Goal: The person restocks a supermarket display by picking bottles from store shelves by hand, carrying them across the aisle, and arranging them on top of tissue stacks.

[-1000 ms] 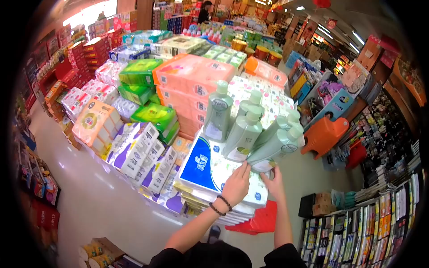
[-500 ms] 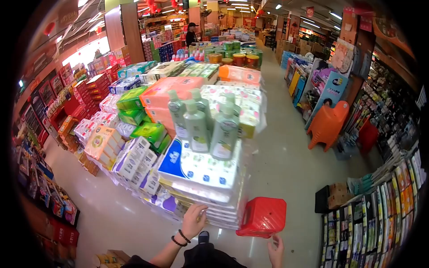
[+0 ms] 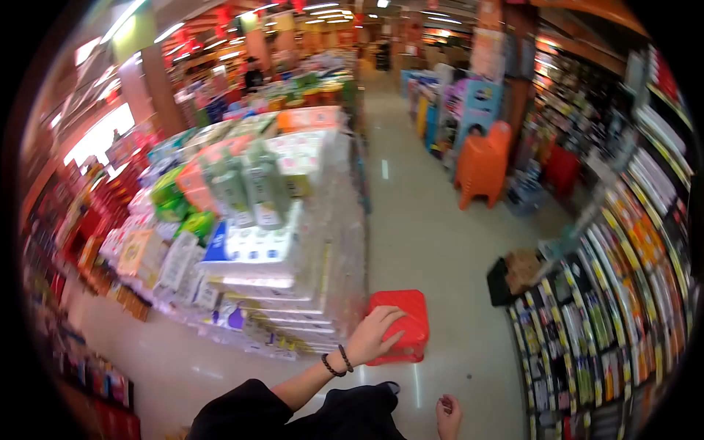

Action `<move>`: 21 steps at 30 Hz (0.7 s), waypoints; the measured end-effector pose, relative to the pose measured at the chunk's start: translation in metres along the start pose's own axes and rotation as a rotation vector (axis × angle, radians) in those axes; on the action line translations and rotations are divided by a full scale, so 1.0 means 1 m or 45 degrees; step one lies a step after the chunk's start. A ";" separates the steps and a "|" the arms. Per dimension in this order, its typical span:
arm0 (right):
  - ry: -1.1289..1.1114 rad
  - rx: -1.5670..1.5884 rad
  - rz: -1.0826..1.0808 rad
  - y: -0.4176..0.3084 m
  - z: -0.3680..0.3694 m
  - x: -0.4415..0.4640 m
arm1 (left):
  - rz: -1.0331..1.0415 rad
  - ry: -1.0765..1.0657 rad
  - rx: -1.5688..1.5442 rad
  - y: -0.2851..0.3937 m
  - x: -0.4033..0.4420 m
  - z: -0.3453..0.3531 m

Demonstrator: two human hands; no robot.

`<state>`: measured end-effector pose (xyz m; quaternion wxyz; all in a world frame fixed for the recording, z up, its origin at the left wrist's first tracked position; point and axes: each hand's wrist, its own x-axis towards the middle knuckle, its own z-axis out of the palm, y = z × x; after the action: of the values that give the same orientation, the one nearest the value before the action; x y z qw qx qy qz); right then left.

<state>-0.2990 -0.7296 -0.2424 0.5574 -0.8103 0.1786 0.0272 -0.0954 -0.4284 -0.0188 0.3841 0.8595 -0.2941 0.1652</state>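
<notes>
My left hand (image 3: pixel 377 336), with two dark bead bracelets at the wrist, reaches across over a red plastic stool (image 3: pixel 411 312). Its fingers are stretched out and apart, at the stool's top; whether they touch it I cannot tell. Low on the right, my right hand (image 3: pixel 449 416) hangs in the air with its fingers curled in, holding nothing that I can see. Left of the stool rises a stack of wrapped tissue packs (image 3: pixel 257 246). Several pale green pump bottles (image 3: pixel 264 187) stand on top, blurred by motion.
An orange plastic stool stack (image 3: pixel 484 165) stands farther along the aisle (image 3: pixel 407 191). Shelves of packaged goods (image 3: pixel 616 315) line the right side, with a black bin (image 3: pixel 501 282) at their near end. A person (image 3: pixel 253 73) stands far back on the left.
The view has turned to the right. My left hand has moved from beside the tissue packs to over the red stool, its fingers opening out. My right hand's fingers have curled in.
</notes>
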 end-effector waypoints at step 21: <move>1.855 0.146 0.769 0.084 -0.256 -0.294 | 1.213 -1.466 -0.718 0.439 0.057 0.586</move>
<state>-0.6404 -0.9137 -0.1499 0.3096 -0.5105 0.7120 -0.3695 -0.2948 -1.1273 -0.1238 0.2628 0.4621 -0.8127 -0.2387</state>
